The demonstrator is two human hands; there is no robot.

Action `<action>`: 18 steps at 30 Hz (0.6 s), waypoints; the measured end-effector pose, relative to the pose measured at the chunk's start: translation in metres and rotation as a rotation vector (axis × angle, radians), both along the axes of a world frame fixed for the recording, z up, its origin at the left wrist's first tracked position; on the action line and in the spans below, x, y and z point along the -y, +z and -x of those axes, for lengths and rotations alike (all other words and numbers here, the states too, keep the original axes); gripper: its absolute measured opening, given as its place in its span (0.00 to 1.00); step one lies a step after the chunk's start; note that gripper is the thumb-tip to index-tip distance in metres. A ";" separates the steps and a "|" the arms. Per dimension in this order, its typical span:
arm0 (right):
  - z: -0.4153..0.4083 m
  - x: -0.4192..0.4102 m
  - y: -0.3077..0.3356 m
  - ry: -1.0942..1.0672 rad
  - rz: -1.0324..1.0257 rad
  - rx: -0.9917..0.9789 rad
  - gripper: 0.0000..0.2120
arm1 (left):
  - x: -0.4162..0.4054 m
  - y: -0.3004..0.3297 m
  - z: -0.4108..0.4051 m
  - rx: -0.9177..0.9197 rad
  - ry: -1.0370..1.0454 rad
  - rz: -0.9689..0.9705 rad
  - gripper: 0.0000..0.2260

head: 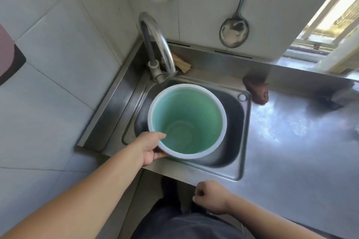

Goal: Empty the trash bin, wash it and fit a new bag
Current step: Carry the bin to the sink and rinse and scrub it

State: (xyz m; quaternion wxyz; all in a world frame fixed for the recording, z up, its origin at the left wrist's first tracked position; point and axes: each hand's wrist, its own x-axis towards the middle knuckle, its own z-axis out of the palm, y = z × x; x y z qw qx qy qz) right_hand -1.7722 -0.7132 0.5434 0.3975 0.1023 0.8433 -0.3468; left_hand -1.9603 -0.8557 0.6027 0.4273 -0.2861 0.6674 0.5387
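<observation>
Looking down on a steel counter (291,141) running along white tiled walls (58,54). Gleaming under daylight pouring in through a window (334,15) at the upper right. Hanging on the back wall, a metal ladle (234,32). Showing at the left edge, a pink and black patch (8,54).

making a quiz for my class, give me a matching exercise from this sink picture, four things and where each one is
Things:
1. trash bin
2. ladle
3. left hand
4. right hand

Places:
A. hanging on the tiled wall
B. gripping the bin's rim
C. standing in the sink
D. at the counter's front edge, holding nothing

Pairs: 1-C, 2-A, 3-B, 4-D
</observation>
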 end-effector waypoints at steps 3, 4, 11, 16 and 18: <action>0.005 -0.014 0.023 -0.038 0.034 -0.039 0.10 | 0.005 -0.018 0.014 0.005 -0.017 0.017 0.06; 0.009 -0.022 0.032 -0.046 0.037 -0.047 0.12 | 0.007 -0.024 0.019 0.007 -0.025 0.019 0.06; 0.123 -0.078 0.083 -0.148 -0.143 -0.320 0.07 | 0.015 -0.055 0.049 0.004 -0.113 0.029 0.07; 0.229 -0.090 0.087 -0.320 -0.196 -0.475 0.06 | 0.017 -0.065 0.066 0.036 -0.115 -0.024 0.03; 0.267 -0.088 0.079 -0.329 -0.205 -0.490 0.05 | 0.018 -0.069 0.070 0.022 -0.117 -0.015 0.07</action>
